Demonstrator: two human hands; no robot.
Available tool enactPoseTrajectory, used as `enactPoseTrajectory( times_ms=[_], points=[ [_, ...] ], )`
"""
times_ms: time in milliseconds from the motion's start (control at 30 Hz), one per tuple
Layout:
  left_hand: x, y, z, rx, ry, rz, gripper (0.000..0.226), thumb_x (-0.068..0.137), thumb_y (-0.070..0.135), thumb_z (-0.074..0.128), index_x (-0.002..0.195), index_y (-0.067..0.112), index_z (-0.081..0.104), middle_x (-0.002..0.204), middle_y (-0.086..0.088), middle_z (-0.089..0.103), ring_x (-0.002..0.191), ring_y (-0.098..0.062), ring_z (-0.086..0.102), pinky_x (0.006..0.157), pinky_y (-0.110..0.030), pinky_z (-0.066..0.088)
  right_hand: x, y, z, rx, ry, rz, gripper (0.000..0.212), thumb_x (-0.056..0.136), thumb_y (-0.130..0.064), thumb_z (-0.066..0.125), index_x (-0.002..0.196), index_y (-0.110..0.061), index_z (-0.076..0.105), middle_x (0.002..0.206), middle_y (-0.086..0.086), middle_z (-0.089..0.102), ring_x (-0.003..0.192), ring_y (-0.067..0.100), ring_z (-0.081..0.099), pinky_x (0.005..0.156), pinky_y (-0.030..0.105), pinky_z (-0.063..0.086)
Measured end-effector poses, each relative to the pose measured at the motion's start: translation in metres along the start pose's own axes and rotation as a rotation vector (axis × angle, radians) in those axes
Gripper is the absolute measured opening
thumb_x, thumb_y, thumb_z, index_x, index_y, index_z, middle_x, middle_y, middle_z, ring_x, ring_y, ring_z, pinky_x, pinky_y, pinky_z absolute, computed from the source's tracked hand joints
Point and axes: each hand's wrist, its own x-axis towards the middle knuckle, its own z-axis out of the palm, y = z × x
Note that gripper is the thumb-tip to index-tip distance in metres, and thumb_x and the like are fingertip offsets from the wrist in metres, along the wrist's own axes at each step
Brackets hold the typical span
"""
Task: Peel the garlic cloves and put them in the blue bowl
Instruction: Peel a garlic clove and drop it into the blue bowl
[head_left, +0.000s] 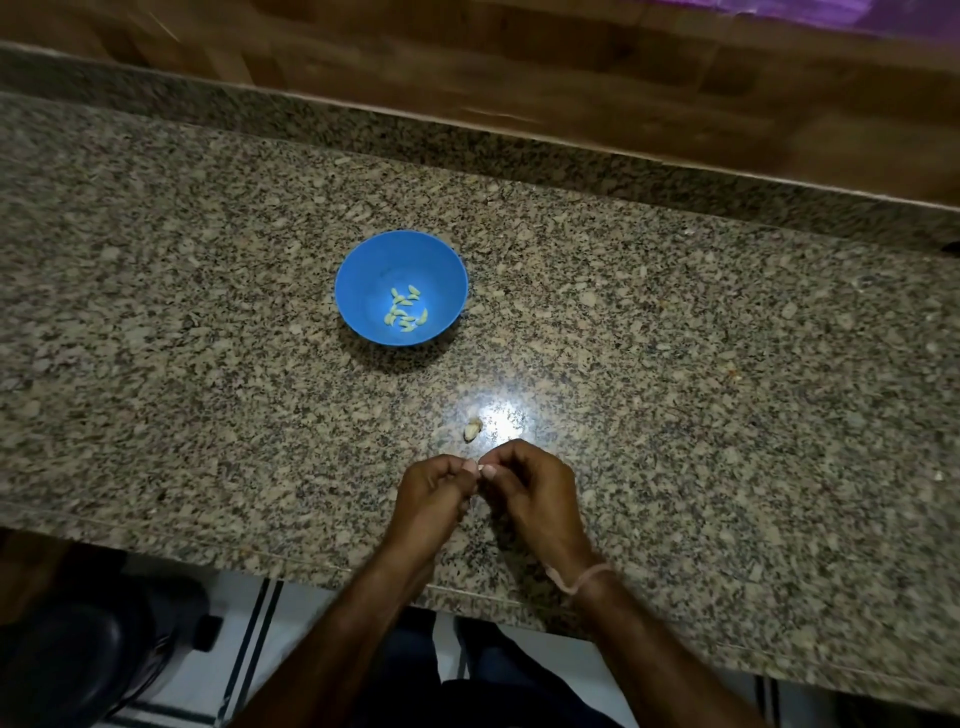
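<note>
The garlic clove being worked on is almost hidden. It seems to sit between the fingertips of the left hand (434, 488) and the right hand (530, 483), which meet at one point above the near part of the table (208, 415). Both hands have their fingers curled in a narrow pinch, tip against tip. I judge that they pinch the clove together, though the clove itself is too small to see clearly.

Just beyond the fingertips, a little pale piece (471, 430) lies on the table. I cannot tell if it is an unpeeled clove or only skin. Farther ahead of the hands, and slightly to the left, stands the blue bowl (358, 270), with several peeled cloves (406, 309) at its bottom.

To peel well, I think one hand should keep the clove steady while the nails of the other catch the dry skin at the pointed end and pull it off in strips. The pressure should be light, because a small clove slips out easily. Then the clean clove can be carried forward and dropped over the bowl, while the skin stays near the hands.
</note>
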Motion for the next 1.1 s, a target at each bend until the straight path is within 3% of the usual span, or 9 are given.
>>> enactPoseTrajectory(
  times_ms=[100,200,533,600,767,867,933,1000,1100],
  points=[
    [-0.002,0.000,0.001,0.115,0.054,0.103,0.022,0.102,0.020,0.062,0.085,0.012,0.074,0.069,0.004,0.069,0.061,-0.008,0.060,0.060,-0.025,0.046,0.004,0.002,0.001,-0.221,0.022,-0.152,0.016,0.096,-0.009,0.065,0.083,-0.017,0.070,0.078,-0.006,0.069,0.074,0.012,0.065,0.064,0.031,0.053],
    [-0.001,0.000,0.001,0.390,0.125,0.245,0.021,0.102,0.029,0.061,0.082,0.026,0.068,0.068,0.008,0.065,0.061,-0.005,0.058,0.057,-0.030,0.043,0.004,0.004,0.002,-0.306,0.038,-0.185,0.020,0.099,-0.014,0.064,0.080,-0.019,0.066,0.073,-0.008,0.064,0.068,0.008,0.060,0.060,0.025,0.044],
    [-0.006,0.004,-0.002,0.479,0.005,0.434,0.023,0.109,0.016,0.044,0.086,0.018,0.047,0.077,0.006,0.048,0.069,-0.009,0.045,0.061,-0.025,0.035,0.004,-0.008,0.002,0.174,-0.150,0.206,0.024,0.095,-0.027,0.065,0.088,-0.004,0.066,0.079,0.010,0.065,0.077,0.023,0.059,0.071,0.036,0.048],
    [-0.005,0.006,-0.007,0.390,-0.065,0.363,0.023,0.109,0.016,0.044,0.086,0.016,0.047,0.074,0.007,0.048,0.065,-0.008,0.042,0.057,-0.022,0.033,0.003,-0.010,0.000,0.221,-0.166,0.232,0.027,0.094,-0.027,0.067,0.091,0.000,0.064,0.079,0.015,0.062,0.076,0.025,0.057,0.069,0.039,0.046],
    [-0.005,0.013,-0.012,0.126,-0.185,0.006,0.028,0.108,0.018,0.042,0.081,0.022,0.049,0.066,0.000,0.044,0.051,-0.015,0.032,0.052,-0.032,0.021,0.000,-0.016,-0.004,-0.050,-0.150,0.009,0.019,0.101,-0.012,0.064,0.082,-0.009,0.062,0.070,0.001,0.059,0.065,0.009,0.051,0.061,0.020,0.039],
    [-0.009,0.009,-0.011,0.474,-0.007,0.443,0.024,0.109,0.017,0.042,0.085,0.019,0.046,0.078,0.006,0.048,0.067,-0.011,0.044,0.059,-0.027,0.034,0.007,-0.024,-0.003,0.366,-0.237,0.435,0.020,0.100,-0.005,0.059,0.081,-0.007,0.062,0.068,0.004,0.059,0.062,0.014,0.052,0.058,0.024,0.042],
    [-0.011,0.008,-0.010,0.593,0.028,0.560,0.022,0.107,0.019,0.040,0.086,0.019,0.045,0.081,0.008,0.048,0.072,-0.009,0.047,0.060,-0.022,0.034,0.006,-0.029,-0.003,0.471,-0.246,0.543,0.019,0.100,-0.004,0.058,0.081,-0.005,0.063,0.070,0.006,0.060,0.062,0.013,0.053,0.057,0.022,0.044],
    [-0.006,0.007,-0.009,0.455,-0.033,0.404,0.026,0.107,0.016,0.042,0.082,0.020,0.047,0.071,0.011,0.050,0.062,-0.007,0.044,0.054,-0.022,0.032,0.001,-0.025,-0.003,0.245,-0.171,0.275,0.019,0.101,-0.008,0.060,0.084,-0.003,0.062,0.072,0.006,0.060,0.067,0.011,0.054,0.060,0.020,0.044],
    [-0.003,0.016,-0.009,0.181,-0.154,-0.057,0.025,0.105,0.014,0.042,0.081,0.021,0.047,0.061,0.006,0.046,0.052,-0.011,0.033,0.049,-0.026,0.018,-0.004,-0.013,-0.004,-0.130,-0.112,-0.051,0.017,0.101,-0.012,0.062,0.084,-0.009,0.061,0.073,0.006,0.060,0.067,0.009,0.051,0.061,0.023,0.039]
  ],
)
